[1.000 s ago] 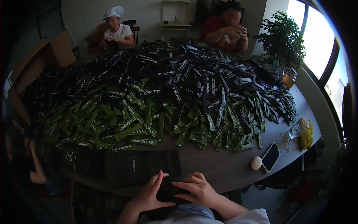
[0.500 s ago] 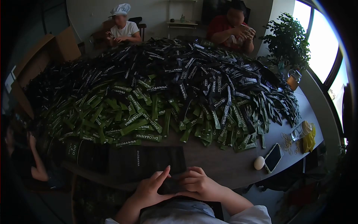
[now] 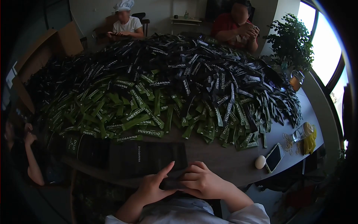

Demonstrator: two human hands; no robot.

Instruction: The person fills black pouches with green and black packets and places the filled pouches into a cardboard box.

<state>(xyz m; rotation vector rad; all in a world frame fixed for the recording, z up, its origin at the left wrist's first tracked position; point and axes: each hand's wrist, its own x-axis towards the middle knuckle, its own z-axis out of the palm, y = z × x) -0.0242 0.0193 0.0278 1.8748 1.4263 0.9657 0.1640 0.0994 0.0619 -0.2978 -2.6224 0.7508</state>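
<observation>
Close to my body, at the table's near edge, both hands meet around a dark item that looks like a black pouch point(image 3: 172, 183). My left hand point(image 3: 152, 189) has it between thumb and fingers, with one finger pointing up. The fingers of my right hand point(image 3: 201, 182) are curled over its other end, and my palms hide part of it. Just beyond my hands, flat black pouches point(image 3: 160, 158) marked DILO&ANNA lie on the table. Behind them spreads a heap of green stick packets point(image 3: 136, 119) and black stick packets point(image 3: 179, 65) with the same lettering.
A phone point(image 3: 275, 157), a white egg-shaped object point(image 3: 260, 161), rubber bands point(image 3: 287, 143), a clear cup point(image 3: 302, 131) and a yellow cloth-like item point(image 3: 309, 142) sit at the right. Two people sit across the table; another person's arm point(image 3: 34, 164) shows at left.
The dark item shows more clearly between my hands, and my right fingers have closed further over it. The whole view has shifted slightly. The person at far right has lowered their hands a little.
</observation>
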